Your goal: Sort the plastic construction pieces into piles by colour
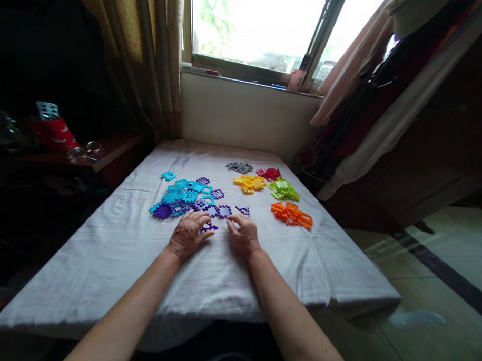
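Note:
Thumb and fingers of my left hand (188,234) are around a purple toothed plastic piece (209,228), low over the white cloth. Part of that piece is hidden by the fingers. My right hand (244,234) rests just to the right, its fingers bent and thumb apart, with nothing visible between them. Right beyond its fingertips lies another purple piece (243,210). A square purple piece (224,211) lies between and beyond both hands. Behind my left hand spreads a mixed pile of blue and purple interlocking pieces (189,192).
On the cloth-covered table (205,290), grey pieces (240,167), yellow pieces (249,184), red pieces (269,174), green pieces (284,189) and orange pieces (292,214) form piles at the right. One blue piece (169,175) lies apart at far left. A window and hanging clothes are beyond.

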The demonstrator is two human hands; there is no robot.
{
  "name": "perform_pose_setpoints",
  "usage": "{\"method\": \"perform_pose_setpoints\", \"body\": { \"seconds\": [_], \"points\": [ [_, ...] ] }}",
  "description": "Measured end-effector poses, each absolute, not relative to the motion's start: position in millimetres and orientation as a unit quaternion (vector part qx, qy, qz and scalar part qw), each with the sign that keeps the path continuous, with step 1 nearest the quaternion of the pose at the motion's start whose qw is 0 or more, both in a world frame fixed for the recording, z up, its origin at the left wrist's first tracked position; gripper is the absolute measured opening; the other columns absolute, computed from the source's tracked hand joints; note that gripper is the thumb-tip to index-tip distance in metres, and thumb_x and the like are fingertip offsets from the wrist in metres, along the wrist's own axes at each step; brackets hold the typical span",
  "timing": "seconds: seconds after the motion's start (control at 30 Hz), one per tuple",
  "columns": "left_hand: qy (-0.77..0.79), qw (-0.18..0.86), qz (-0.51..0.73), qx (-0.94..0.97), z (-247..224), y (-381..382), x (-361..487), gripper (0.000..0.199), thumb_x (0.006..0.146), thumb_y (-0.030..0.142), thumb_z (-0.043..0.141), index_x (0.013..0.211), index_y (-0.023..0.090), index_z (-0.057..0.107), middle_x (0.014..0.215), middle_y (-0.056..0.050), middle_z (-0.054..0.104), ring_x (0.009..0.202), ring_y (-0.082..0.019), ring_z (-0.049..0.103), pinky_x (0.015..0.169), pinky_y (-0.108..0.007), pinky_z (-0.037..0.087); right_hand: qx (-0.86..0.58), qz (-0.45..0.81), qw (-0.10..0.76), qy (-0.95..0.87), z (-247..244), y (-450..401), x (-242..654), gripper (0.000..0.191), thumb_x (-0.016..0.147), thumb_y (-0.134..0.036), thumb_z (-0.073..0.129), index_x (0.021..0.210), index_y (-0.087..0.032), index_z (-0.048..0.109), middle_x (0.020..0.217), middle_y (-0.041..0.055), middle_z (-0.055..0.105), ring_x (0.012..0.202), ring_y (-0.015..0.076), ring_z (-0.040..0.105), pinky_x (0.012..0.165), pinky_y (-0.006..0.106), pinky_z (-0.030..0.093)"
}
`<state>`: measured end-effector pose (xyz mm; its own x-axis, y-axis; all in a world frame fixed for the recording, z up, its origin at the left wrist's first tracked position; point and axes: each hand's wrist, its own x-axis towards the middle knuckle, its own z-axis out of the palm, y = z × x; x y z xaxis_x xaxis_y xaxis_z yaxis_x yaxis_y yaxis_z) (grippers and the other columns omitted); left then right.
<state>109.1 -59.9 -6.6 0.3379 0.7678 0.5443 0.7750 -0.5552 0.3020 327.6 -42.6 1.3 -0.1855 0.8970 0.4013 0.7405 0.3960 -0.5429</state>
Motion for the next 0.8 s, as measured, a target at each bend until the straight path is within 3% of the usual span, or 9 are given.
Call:
{"method": "perform_pose_setpoints", "body": {
  "seconds": [0.17, 0.37, 0.53, 0.67, 0.8],
  "points": [
    [-0.459, -0.015, -0.352, -0.815, -8.0, -62.4, 111.8, 0.025, 0.09, 0.044, 0.061, 0.104, 0.023, 0.064, 0.113, -0.009, 0.07, 0.112, -0.024, 0.064, 0.101, -0.044, 0.05, -0.467, 0.169, 0.318, -0.808, -1.6, -53.9, 316.1, 0.021, 0.087, -0.027, 0.064, 0.106, -0.026, 0.075, 0.096, 0.003, 0.076, 0.092, 0.0182, 0.068, 0.088, 0.03, 0.051],
    [-0.441, -0.025, -0.363, -0.82, -12.0, -59.9, 111.4, 0.027, 0.09, 0.045, 0.061, 0.105, 0.023, 0.063, 0.11, -0.008, 0.07, 0.111, -0.023, 0.064, 0.099, -0.042, 0.052, -0.44, 0.195, 0.33, -0.812, -9.0, -49.2, 314.8, 0.018, 0.086, -0.027, 0.068, 0.101, -0.029, 0.077, 0.094, 0.002, 0.077, 0.086, 0.0171, 0.071, 0.082, 0.028, 0.054],
    [-0.441, -0.014, -0.366, -0.82, -12.9, -60.1, 109.6, 0.043, 0.089, 0.052, 0.06, 0.121, 0.023, 0.06, 0.128, -0.012, 0.065, 0.125, -0.026, 0.058, 0.107, -0.047, 0.048, -0.452, 0.207, 0.383, -0.778, -12.2, -44.7, 320.4, 0.016, 0.087, -0.028, 0.066, 0.098, -0.029, 0.078, 0.096, 0.0022, 0.078, 0.088, 0.0173, 0.071, 0.085, 0.029, 0.055],
    [-0.465, 0.015, -0.373, -0.803, -12.1, -59.5, 108.2, 0.058, 0.09, 0.053, 0.058, 0.138, 0.021, 0.051, 0.144, -0.015, 0.055, 0.138, -0.029, 0.047, 0.114, -0.052, 0.041, -0.557, 0.129, 0.456, -0.682, -10.3, -31.2, 349.4, 0.021, 0.089, -0.03, 0.061, 0.099, -0.026, 0.078, 0.097, 0.0058, 0.077, 0.093, 0.0203, 0.07, 0.09, 0.034, 0.053],
    [-0.488, 0.028, -0.384, -0.783, -11.9, -57.6, 106.7, 0.051, 0.094, 0.05, 0.051, 0.136, 0.02, 0.053, 0.142, -0.014, 0.057, 0.136, -0.028, 0.049, 0.115, -0.051, 0.04, -0.697, 0.066, 0.401, -0.591, -10.0, -19.6, 378.7, 0.021, 0.085, -0.032, 0.063, 0.097, -0.024, 0.079, 0.096, 0.0084, 0.075, 0.094, 0.024, 0.067, 0.089, 0.038, 0.052]
  ]
}}
